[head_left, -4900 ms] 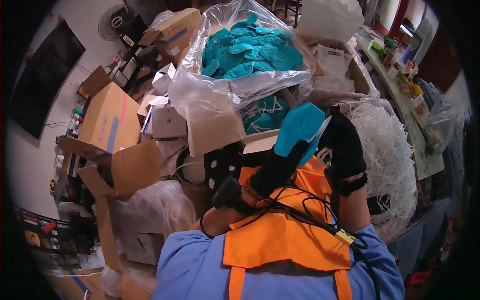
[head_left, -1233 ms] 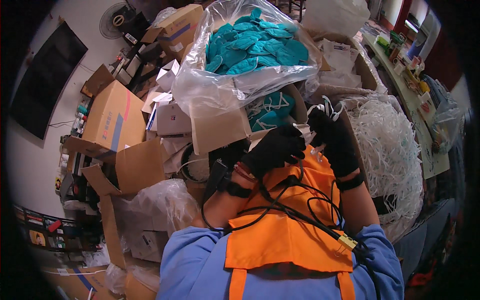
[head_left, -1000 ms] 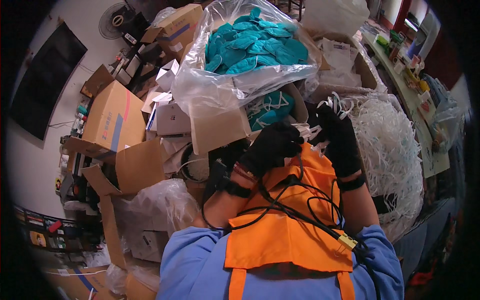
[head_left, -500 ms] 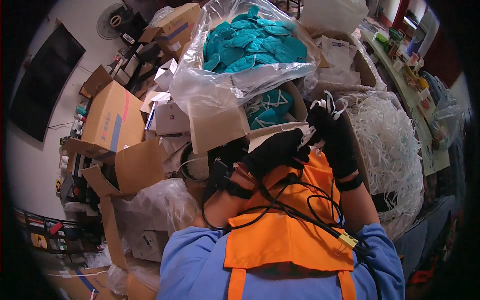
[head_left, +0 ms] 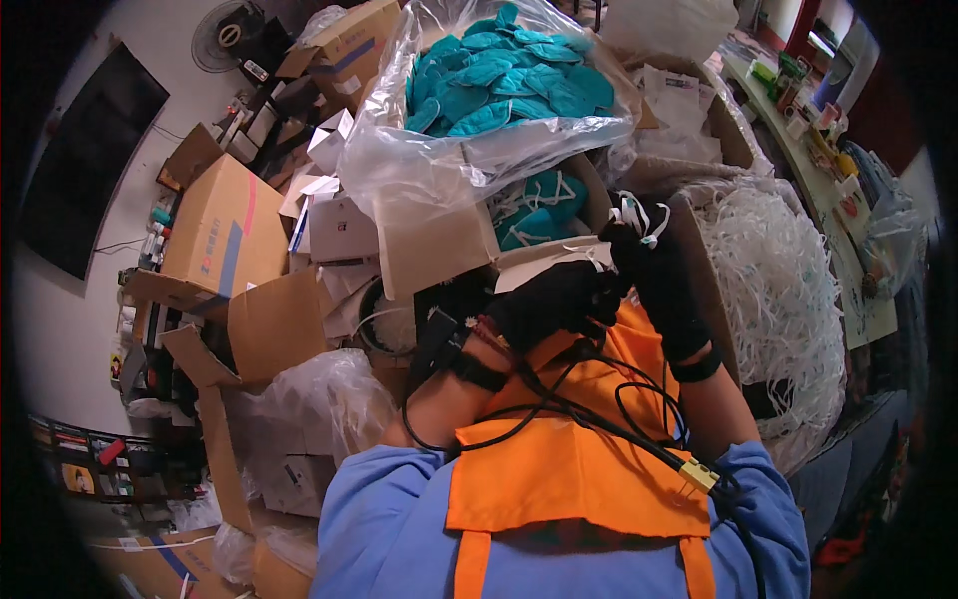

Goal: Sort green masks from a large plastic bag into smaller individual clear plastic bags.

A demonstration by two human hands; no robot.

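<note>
Both my hands wear black gloves and meet in front of my orange apron [head_left: 584,469]. My right hand [head_left: 649,265] is closed on a bunch of white elastic straps [head_left: 640,214], whose loops stick out above the fingers. Close beside it, my left hand [head_left: 559,299] is closed, with a bit of white strap at its fingertips. Just beyond the hands, an open cardboard box [head_left: 439,245] holds teal face masks [head_left: 544,208] with white straps. To the right of my right hand lies a big heap of loose white straps [head_left: 773,290] in a plastic-lined box.
A plastic-lined box [head_left: 399,165] heaped with teal mask pieces [head_left: 499,75] stands at the far middle. Cardboard boxes [head_left: 225,230] and white cartons [head_left: 339,230] crowd the left. Black cables [head_left: 539,404] cross my apron. A long table [head_left: 848,270] with small items runs along the right.
My right hand has shifted slightly down and left, and the strap loops above it are bunched closer together. My left hand stays close to it, its fingers a little lower.
</note>
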